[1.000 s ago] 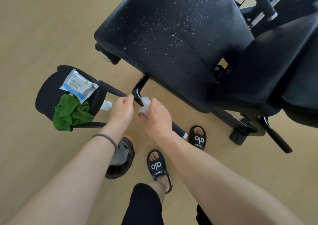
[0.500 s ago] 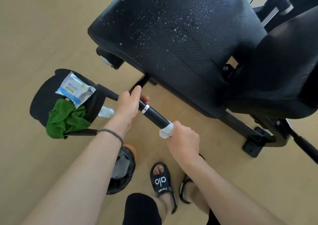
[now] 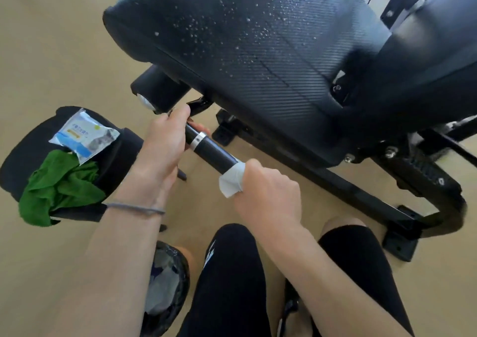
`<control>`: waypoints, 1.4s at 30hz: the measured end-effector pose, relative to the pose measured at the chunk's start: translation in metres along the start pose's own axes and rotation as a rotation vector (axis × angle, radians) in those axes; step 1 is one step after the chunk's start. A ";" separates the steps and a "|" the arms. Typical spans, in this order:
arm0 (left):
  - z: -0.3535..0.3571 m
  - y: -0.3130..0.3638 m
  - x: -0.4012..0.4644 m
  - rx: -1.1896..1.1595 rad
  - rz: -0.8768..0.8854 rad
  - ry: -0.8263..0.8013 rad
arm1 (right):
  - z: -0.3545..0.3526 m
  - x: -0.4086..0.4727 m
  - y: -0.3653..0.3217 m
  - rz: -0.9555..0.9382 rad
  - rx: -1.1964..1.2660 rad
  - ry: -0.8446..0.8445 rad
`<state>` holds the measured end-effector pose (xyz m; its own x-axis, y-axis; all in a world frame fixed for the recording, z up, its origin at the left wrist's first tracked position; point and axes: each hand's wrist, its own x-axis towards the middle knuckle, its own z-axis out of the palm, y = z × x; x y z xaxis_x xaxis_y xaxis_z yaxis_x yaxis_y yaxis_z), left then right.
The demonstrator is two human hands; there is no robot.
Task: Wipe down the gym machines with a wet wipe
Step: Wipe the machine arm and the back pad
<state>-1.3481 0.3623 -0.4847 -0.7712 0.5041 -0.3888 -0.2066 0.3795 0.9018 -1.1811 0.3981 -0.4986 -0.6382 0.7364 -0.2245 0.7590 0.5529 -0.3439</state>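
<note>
A black gym machine with a wide padded seat (image 3: 258, 40), speckled with droplets, fills the upper right. A black handle bar (image 3: 214, 153) with a silver ring juts out from under the seat toward me. My left hand (image 3: 165, 143) grips the bar's upper end near the ring. My right hand (image 3: 265, 192) grips the lower end with a white wet wipe (image 3: 232, 179) wrapped round the bar under its fingers.
At left a black stool (image 3: 23, 151) carries a wet wipe packet (image 3: 85, 135) and a green cloth (image 3: 56, 184). A black-lined bin (image 3: 167, 285) with used wipes stands on the tan floor by my knees. The machine's black base frame (image 3: 361, 194) runs along the right.
The view has come closer and lower. My right hand has slid the wipe from the bar's bend down to its lower end; my left hand has closed round the upper part.
</note>
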 end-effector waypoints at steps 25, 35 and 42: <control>-0.004 0.007 0.006 0.755 0.454 0.168 | 0.001 0.031 -0.021 -0.153 0.100 0.088; 0.034 0.032 0.023 0.779 0.973 0.134 | -0.004 -0.002 0.047 -0.162 0.693 0.044; 0.035 0.027 0.024 1.065 0.933 0.051 | -0.025 0.065 0.031 0.015 0.841 0.631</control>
<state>-1.3513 0.4119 -0.4760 -0.3957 0.8716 0.2893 0.9115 0.3343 0.2396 -1.1959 0.4732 -0.5013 -0.2632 0.9440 0.1987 0.2774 0.2713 -0.9216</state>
